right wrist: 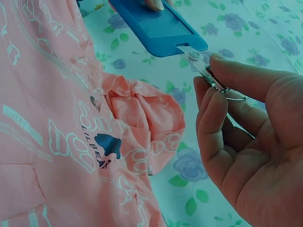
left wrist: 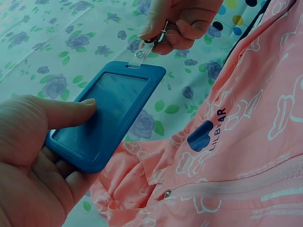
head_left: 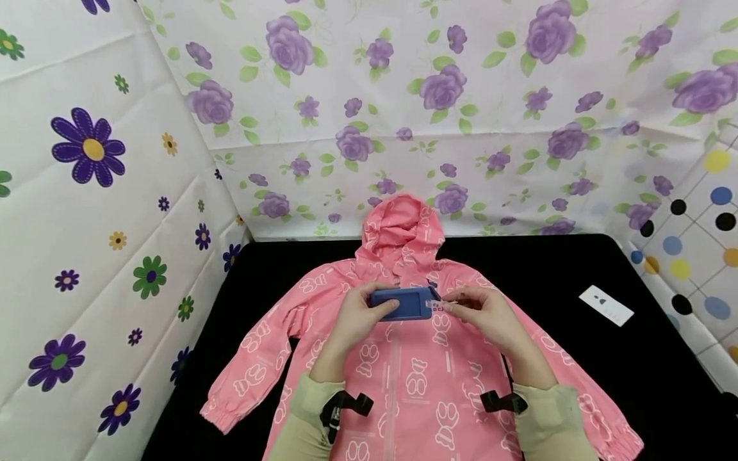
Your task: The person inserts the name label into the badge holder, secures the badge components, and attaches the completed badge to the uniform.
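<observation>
My left hand (head_left: 360, 317) grips a blue badge holder (left wrist: 111, 106) by one end, thumb across its clear window and fingers beneath. From the slot at the holder's other end runs a clear snap strap (right wrist: 195, 56). The right hand (head_left: 484, 314) pinches a small metal clip (right wrist: 220, 89) at the end of that strap between thumb and fingers. Both hands are held over the chest of a pink hooded jacket (head_left: 418, 410) with white bear outlines. In the right wrist view, dark LILBEAR lettering (right wrist: 91, 142) shows on the jacket.
The jacket lies spread, sleeves out, on a black tabletop (head_left: 548, 262). A white card (head_left: 606, 305) with a dark print lies to the right. Flower-patterned cloth (head_left: 323, 121) hangs behind and at the left, dotted cloth (head_left: 700, 256) at the right.
</observation>
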Available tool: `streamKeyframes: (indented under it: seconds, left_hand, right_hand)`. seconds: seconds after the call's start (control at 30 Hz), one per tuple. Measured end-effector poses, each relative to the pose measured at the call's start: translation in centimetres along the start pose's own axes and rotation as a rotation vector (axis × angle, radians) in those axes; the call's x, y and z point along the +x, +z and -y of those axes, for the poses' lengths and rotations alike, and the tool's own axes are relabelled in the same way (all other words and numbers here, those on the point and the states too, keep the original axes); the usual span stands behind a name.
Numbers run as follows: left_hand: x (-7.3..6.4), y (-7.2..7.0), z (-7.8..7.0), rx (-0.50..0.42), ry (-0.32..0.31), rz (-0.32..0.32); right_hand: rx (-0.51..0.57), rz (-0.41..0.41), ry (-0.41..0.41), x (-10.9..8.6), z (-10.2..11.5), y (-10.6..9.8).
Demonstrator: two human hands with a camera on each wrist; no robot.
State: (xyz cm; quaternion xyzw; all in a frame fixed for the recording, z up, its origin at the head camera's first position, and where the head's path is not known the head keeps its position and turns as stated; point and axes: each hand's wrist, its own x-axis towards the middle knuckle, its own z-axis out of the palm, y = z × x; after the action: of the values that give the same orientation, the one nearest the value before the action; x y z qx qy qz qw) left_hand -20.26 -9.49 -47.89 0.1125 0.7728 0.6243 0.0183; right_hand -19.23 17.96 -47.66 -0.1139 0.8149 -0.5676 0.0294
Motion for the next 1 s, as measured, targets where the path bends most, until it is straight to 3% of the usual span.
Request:
streamKeyframes:
  seconds: [0.2,0.37,0.43,0.67,0.83,1.0]
  left_hand:
    - [0.1,0.0,0.2,-0.079,0.012,-0.02]
    - [0.2,0.0,0.3,-0.093,-0.013,-0.045]
    - [0.2,-0.1,0.2,-0.09,-0.006,-0.053]
    - [-0.8,-0.3,-3.0,-0.098,-0.006,-0.055]
    - [-0.8,-0.3,-3.0,-0.121,-0.014,-0.059]
    - [-0.7,-0.4,-2.9,-0.157,-0.042,-0.074]
  right_hand:
    - [0.007,-0.04,-0.009,-0.2,0.0,-0.1]
    - [-0.001,-0.083,-0.029,-0.3,-0.1,-0.3]
    - [0.007,-0.077,-0.027,-0.4,-0.1,-0.4]
    - [0.058,-0.003,-0.014,-0.4,0.0,-0.3]
    - [0.038,0.033,0.023,-0.5,0.1,-0.3]
    - [0.094,0.027,0.031,-0.6,0.4,-0.1]
